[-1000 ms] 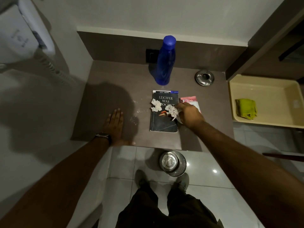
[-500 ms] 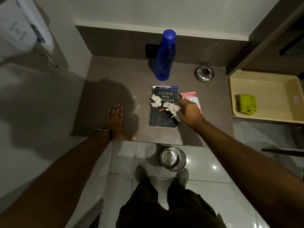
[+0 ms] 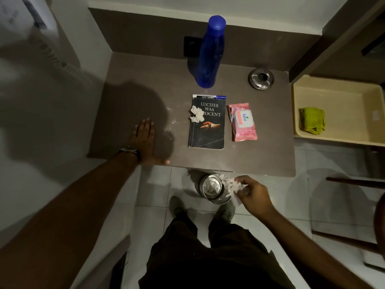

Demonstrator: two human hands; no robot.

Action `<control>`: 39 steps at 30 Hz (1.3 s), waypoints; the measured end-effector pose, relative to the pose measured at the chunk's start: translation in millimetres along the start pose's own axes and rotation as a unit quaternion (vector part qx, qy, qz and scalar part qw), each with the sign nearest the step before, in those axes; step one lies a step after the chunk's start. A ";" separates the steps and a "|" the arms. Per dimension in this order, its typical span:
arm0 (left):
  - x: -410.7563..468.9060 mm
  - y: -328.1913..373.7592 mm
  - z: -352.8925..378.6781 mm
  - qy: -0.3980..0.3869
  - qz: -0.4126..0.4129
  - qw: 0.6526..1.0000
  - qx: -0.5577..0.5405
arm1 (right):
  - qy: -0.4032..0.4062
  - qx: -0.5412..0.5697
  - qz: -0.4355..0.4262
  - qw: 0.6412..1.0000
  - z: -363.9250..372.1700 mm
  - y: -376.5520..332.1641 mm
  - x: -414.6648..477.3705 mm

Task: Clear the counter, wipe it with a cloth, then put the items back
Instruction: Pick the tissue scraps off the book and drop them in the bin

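Dark wristwatch (image 3: 130, 151), black trousers (image 3: 214, 253), grey shoes (image 3: 177, 206), bare forearms.

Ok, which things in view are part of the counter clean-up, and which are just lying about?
Part of the job:
- crumpled tissue in the right hand, above the steel bin
- second tissue on the book
- marker
- blue bottle
- wipes pack
- ashtray
- green cloth in the tub

Just lying about:
- wall socket
- left hand, flat on the counter

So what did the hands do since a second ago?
The right hand lifted one crumpled tissue off the book and carried it down over the metal bin. The other tissue, bottle and flat left hand stayed put.
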State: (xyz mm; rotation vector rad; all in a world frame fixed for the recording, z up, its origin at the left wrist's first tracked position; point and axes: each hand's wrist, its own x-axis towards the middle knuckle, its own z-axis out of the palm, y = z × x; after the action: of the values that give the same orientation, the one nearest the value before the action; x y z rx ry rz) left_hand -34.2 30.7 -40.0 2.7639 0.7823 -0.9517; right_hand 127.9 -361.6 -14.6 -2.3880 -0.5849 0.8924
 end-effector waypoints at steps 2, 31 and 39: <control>0.5 1.0 1.0 0.004 0.000 1.000 -0.005 | -0.016 -0.033 0.022 0.999 14.1 14.4 -1.1; 17.0 -6.2 15.1 -0.005 0.001 1.000 -0.028 | -0.163 -0.201 0.130 0.957 80.1 53.8 50.3; 11.4 -4.1 9.2 -0.005 -0.005 1.000 -0.022 | -0.229 -0.213 -0.033 0.949 65.0 39.0 2.9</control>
State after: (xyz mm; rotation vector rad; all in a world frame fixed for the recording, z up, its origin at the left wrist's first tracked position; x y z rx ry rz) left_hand -33.7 36.7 -53.9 2.7178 0.8063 -0.9383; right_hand 92.9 -369.6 -81.5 -2.5120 -1.1283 1.4269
